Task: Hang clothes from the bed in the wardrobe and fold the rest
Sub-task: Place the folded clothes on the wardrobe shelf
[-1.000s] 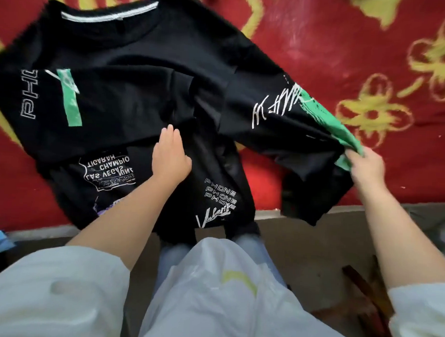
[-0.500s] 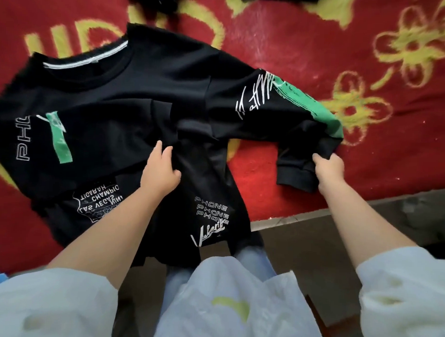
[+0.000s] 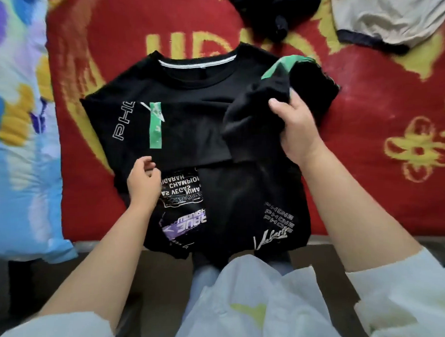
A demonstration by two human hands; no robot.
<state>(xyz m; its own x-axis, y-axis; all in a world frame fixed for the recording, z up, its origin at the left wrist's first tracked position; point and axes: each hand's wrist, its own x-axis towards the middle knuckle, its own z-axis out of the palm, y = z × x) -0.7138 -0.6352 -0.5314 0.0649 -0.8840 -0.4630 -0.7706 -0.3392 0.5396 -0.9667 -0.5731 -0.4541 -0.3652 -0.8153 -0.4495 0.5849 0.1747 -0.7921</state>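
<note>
Two hands are working on the black sweatshirt (image 3: 193,96), which is lying front-up on the red blanket (image 3: 369,118) w/ its hem hanging over the bed edge toward you. Your right hand (image 3: 297,130) is gripping the right sleeve (image 3: 256,106), fingers closed round the bunched cloth, holding it over the chest; green stripe is showing near the shoulder. Your left hand (image 3: 144,183) is resting on the lower left of the shirt, fingers loosely curled, not clearly pinching anything. Left sleeve is lying folded across the front. Blue floral quilt (image 3: 18,136) is sitting at left; a beige garment (image 3: 388,20) and a dark garment (image 3: 269,13) are lying at the top, apart from the shirt.
</note>
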